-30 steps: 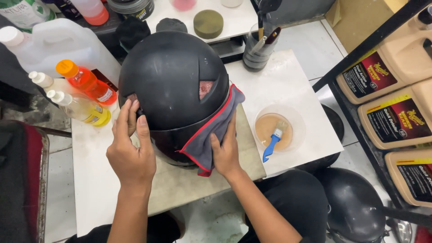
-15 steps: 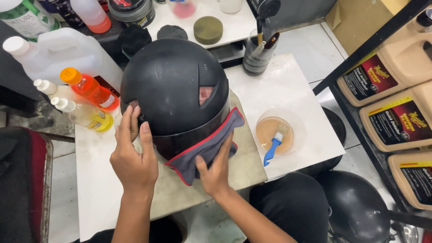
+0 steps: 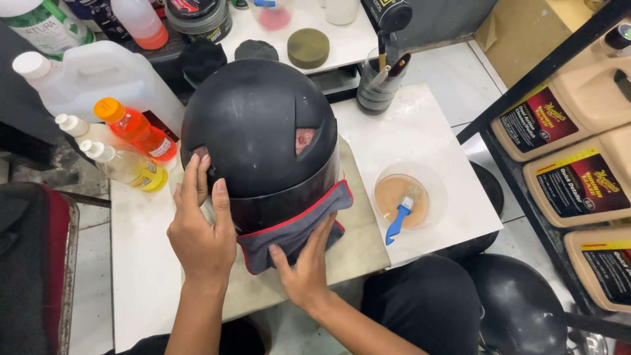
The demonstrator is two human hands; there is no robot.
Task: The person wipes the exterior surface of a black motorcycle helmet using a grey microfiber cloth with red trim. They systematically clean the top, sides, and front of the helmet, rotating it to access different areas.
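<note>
A matte black helmet point(image 3: 259, 135) with two red mesh vents stands on a white table point(image 3: 138, 263), its dark visor facing me. My left hand point(image 3: 200, 227) rests flat against the helmet's left side, fingers spread upward. My right hand point(image 3: 303, 266) presses a grey cloth with red edging point(image 3: 289, 227) against the lower front of the visor, with the cloth draped under the helmet's rim.
Squeeze bottles, orange point(image 3: 135, 131) and yellow point(image 3: 125, 165), and a white jug point(image 3: 98, 72) crowd the left. A clear bowl of brown liquid holds a blue-handled brush point(image 3: 401, 213). A cup of brushes point(image 3: 378, 82) stands behind. Large jugs point(image 3: 578, 177) fill a rack right. Another helmet point(image 3: 519, 302) lies below.
My right hand has slid the cloth from the helmet's right side down and leftward across the visor's lower front. My left hand stays on the helmet's left side.
</note>
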